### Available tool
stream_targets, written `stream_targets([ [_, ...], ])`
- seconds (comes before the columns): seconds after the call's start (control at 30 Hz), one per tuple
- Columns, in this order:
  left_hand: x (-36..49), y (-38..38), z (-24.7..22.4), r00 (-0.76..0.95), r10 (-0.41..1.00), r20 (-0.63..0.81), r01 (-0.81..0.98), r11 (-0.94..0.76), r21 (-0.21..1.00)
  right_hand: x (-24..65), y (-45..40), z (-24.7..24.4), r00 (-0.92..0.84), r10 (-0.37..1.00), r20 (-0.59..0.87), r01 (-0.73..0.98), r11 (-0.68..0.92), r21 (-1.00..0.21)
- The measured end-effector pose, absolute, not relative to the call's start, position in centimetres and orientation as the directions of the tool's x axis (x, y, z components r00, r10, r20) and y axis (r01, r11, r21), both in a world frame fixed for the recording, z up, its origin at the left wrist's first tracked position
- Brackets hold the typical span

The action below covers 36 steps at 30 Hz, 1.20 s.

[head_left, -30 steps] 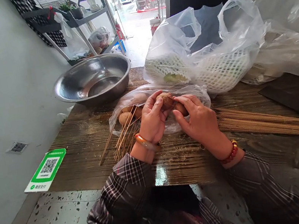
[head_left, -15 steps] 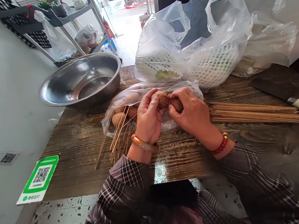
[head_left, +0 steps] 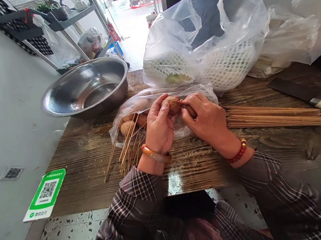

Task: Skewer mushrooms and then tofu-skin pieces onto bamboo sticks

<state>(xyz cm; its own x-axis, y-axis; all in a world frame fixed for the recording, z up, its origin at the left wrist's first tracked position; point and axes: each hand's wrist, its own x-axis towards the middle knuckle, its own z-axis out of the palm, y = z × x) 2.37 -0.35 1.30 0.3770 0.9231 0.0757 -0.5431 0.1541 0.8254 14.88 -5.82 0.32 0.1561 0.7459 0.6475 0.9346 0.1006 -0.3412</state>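
Observation:
My left hand point(head_left: 160, 126) is wrapped round a brown potato point(head_left: 172, 103) above the bag. At the potato's right side, my right hand point(head_left: 204, 114) is closed with thumb and fingers pinched. A thin edge or stick shows between the two hands, too small to name. Another potato point(head_left: 190, 110) lies just under my right fingers. Beneath both hands spreads a clear plastic bag point(head_left: 144, 96) with several potatoes in it, one potato point(head_left: 127, 128) showing at its open left end. Thin wooden skewers point(head_left: 128, 146) rest loose across the bag's front, left of my left wrist.
On the wooden table point(head_left: 74, 160), a steel basin point(head_left: 86, 87) stands back left. Plastic bags with net-wrapped produce point(head_left: 227, 60) fill the back. A skewer bundle point(head_left: 274, 114) and a cleaver point(head_left: 312, 99) lie to the right. A green payment card point(head_left: 45, 194) is at the left edge.
The view has shifted slightly. My right hand has drawn a little to the right at the potato's side. My left hand keeps its hold on the potato.

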Motion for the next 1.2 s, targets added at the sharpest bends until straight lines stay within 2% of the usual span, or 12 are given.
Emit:
stream_targets([
  [0.8, 2.3, -0.7, 1.6, 0.298, 0.947, 0.116, -0.571, 0.080, 0.817, 15.3, -5.9, 0.3, 0.139, 0.751, 0.645, 0.957, 0.065, -0.282],
  [1.2, 3.0, -1.4, 1.2, 0.272, 0.952, 0.139, -0.516, 0.022, 0.856, 14.9, -6.0, 0.1, 0.135, 0.760, 0.636, 0.958, 0.063, -0.278],
])
